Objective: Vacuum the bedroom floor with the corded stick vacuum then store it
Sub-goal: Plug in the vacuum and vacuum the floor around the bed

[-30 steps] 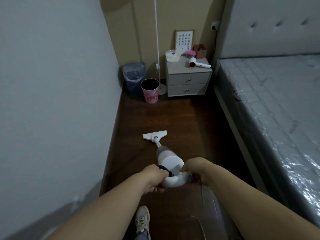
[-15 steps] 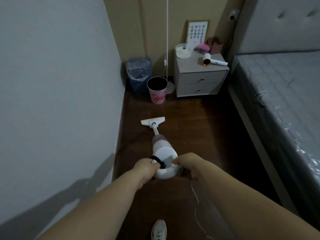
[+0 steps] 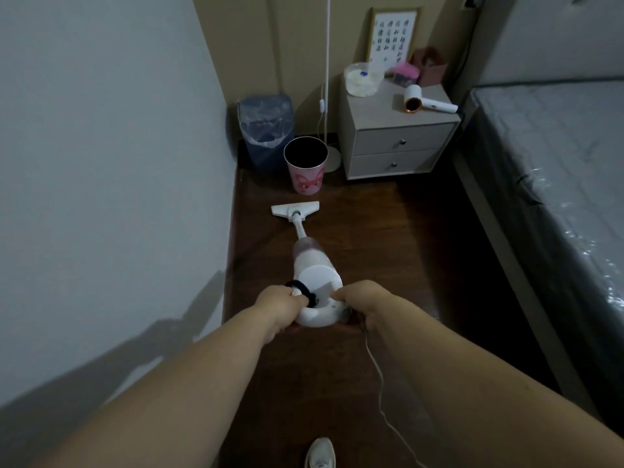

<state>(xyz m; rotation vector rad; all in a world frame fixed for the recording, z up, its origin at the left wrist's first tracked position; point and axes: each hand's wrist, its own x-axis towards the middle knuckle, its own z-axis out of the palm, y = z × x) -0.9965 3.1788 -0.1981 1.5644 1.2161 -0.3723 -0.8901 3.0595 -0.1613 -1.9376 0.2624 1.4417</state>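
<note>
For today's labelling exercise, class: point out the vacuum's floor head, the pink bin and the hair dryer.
floor head (image 3: pixel 295 210): head view, middle of the white nozzle plate.
pink bin (image 3: pixel 306 179): head view, front wall with the printed face.
hair dryer (image 3: pixel 414 98): head view, white barrel behind the copper-rimmed end.

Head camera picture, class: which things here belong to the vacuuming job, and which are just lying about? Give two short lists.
Part of the job:
vacuum, held by the left hand and right hand
floor head
cord
floor

Just lying about:
pink bin
blue bin
nightstand
hair dryer
bed
</note>
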